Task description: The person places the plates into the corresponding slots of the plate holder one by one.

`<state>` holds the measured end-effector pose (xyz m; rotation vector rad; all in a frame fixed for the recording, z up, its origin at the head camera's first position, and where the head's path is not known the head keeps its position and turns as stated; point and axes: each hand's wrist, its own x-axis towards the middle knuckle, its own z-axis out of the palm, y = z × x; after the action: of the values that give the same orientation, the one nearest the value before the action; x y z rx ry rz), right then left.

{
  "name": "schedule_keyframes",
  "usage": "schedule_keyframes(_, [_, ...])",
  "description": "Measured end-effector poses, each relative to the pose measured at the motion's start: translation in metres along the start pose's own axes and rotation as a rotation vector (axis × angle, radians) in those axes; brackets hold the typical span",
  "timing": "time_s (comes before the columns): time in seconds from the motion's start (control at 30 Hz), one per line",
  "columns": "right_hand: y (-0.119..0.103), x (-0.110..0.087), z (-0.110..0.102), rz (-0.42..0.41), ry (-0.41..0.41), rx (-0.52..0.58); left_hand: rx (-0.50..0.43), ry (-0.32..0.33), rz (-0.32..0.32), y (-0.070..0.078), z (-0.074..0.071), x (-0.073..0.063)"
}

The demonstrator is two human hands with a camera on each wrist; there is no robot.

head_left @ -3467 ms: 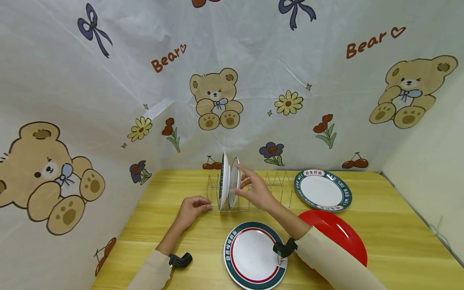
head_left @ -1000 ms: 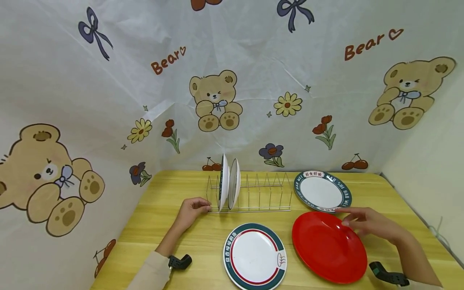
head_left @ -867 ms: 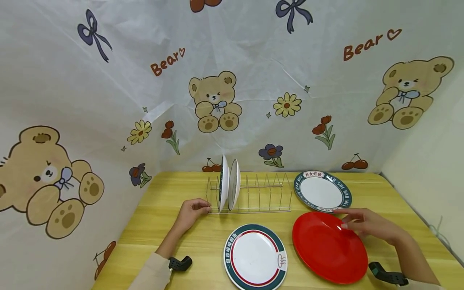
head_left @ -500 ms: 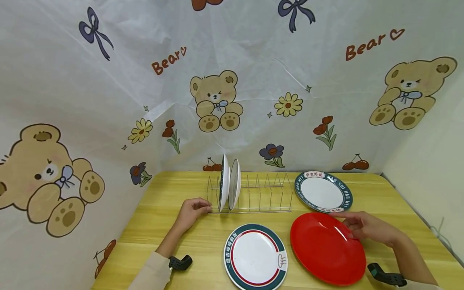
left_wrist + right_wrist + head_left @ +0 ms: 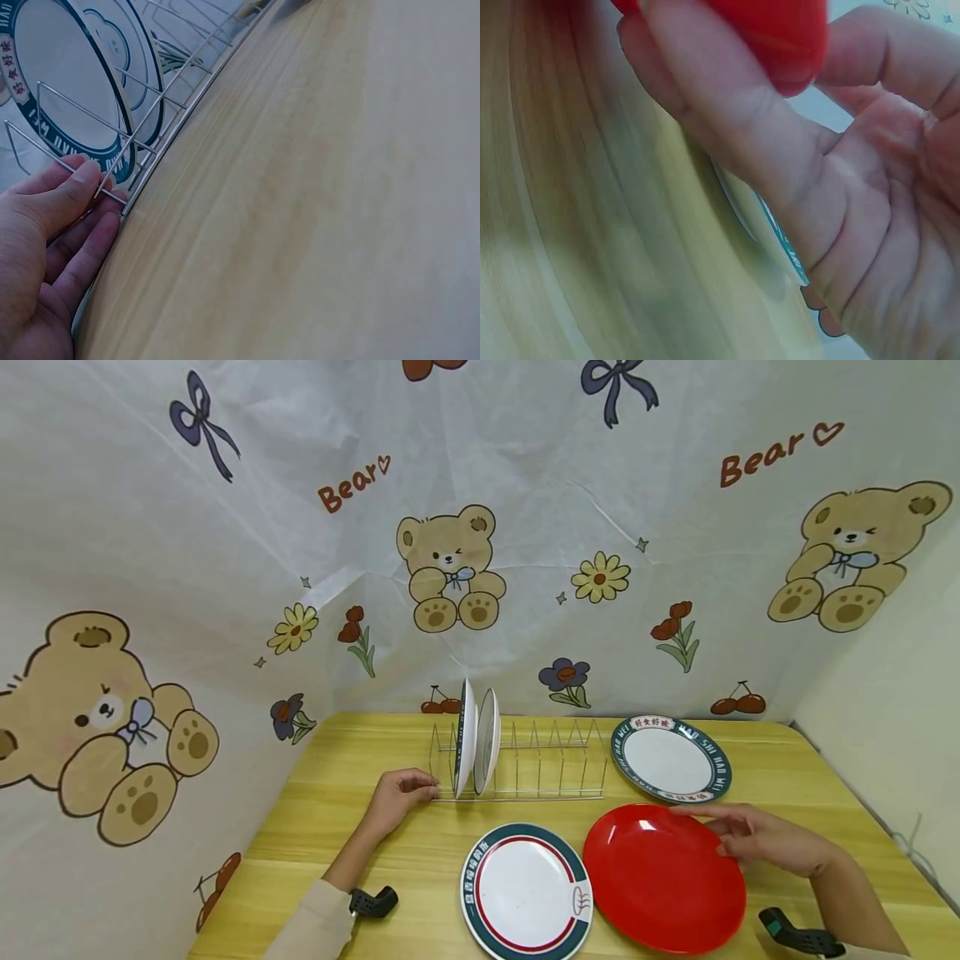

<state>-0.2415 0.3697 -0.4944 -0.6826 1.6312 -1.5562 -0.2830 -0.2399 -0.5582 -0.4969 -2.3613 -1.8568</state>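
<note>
- Setting: bear-print cloth (image 5: 525, 468) behind a wood-grain tabletop (image 5: 337, 747).
- Right hand (image 5: 768, 843): clamped on the right rim of the red plate (image 5: 663, 881), thumb and fingers on either side.
- Key relation: the red plate lies left of the right hand and slightly nearer the body; it looks oval, its long axis apparently running from far left to near right. The right hand is clearly the nearer one. Whether the plate is off the table cannot be told.
- Left hand (image 5: 397, 797): pinching the near left corner of the wire dish rack (image 5: 540, 798), which stretches rightward from it, left of and beyond the right hand.
- Just right of the left hand: two rimmed plates (image 5: 487, 743) standing in the rack.
- Beyond the right hand: green-rimmed oval plate (image 5: 667, 760).
- Left of the red plate: red-ringed white plate (image 5: 525, 893).
</note>
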Motion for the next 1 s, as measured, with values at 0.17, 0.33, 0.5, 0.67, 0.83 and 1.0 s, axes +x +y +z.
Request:
schedule_keyframes(0.17, [0.002, 0.002, -0.001, -0.065, -0.062, 0.081, -0.001, 0.003, -0.001, 0.002, 0.0, 0.001])
schedule_keyframes(0.33, [0.0, 0.004, 0.0, -0.058, -0.078, 0.099, 0.002, 0.0, -0.001, 0.0, -0.001, 0.001])
schedule_keyframes(0.5, [-0.005, 0.008, 0.003, -0.021, -0.044, 0.046, 0.01, 0.008, -0.01, -0.003, -0.001, 0.0])
schedule_keyframes(0.67, [-0.006, 0.01, 0.007, 0.022, 0.011, 0.01, 0.011, 0.011, -0.04, -0.003, -0.001, -0.001])
schedule_keyframes(0.83, [-0.003, 0.01, 0.008, -0.01, -0.022, 0.067, 0.019, 0.007, -0.06, 0.005, 0.001, -0.002])
schedule_keyframes(1.0, [-0.003, 0.006, 0.006, -0.066, -0.053, 0.11, 0.014, 0.005, -0.048, 0.024, 0.004, -0.005])
